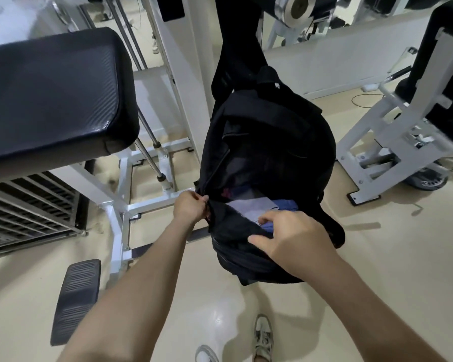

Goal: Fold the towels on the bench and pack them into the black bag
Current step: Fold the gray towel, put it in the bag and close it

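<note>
The black bag (270, 142) hangs by its straps from a machine frame, its mouth open toward me. Inside lie folded towels: a pale grey one (249, 207) and a blue one (285, 205). My left hand (190, 209) pinches the left edge of the bag's opening. My right hand (290, 237) grips the near flap of the bag, thumb on the outside and fingers reaching over the rim next to the blue towel. The black padded bench (53, 92) at the left carries no towel in view.
White machine frames stand left (123, 205) and right (377, 142) of the bag. A black foot pedal (76, 299) lies on the beige floor at lower left. My shoes (263, 338) show at the bottom. A metal grate sits under the bench.
</note>
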Demonstrator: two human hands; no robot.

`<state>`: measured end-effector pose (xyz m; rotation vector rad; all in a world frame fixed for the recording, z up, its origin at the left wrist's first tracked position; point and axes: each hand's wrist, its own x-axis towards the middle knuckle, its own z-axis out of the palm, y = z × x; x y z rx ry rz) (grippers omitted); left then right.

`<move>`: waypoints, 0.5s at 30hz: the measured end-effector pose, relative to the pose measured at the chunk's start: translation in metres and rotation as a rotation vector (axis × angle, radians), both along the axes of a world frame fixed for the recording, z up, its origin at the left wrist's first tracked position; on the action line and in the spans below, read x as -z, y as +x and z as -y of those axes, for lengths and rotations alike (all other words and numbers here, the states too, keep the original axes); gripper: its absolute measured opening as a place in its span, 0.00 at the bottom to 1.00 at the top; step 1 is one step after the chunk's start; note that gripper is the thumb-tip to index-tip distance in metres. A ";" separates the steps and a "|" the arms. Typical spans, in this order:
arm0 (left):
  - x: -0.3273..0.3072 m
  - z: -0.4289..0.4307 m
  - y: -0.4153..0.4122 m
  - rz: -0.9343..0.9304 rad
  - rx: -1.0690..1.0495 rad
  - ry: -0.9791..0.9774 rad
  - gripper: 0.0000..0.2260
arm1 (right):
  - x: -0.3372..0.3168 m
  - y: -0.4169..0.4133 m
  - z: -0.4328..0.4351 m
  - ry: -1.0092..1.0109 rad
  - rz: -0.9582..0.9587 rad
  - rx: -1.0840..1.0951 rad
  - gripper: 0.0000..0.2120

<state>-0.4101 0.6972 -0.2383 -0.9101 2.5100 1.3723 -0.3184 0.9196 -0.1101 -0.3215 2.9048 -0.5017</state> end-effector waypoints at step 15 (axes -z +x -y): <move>-0.136 -0.017 0.120 -0.201 0.300 -0.234 0.10 | -0.010 -0.010 -0.014 -0.214 -0.076 -0.019 0.08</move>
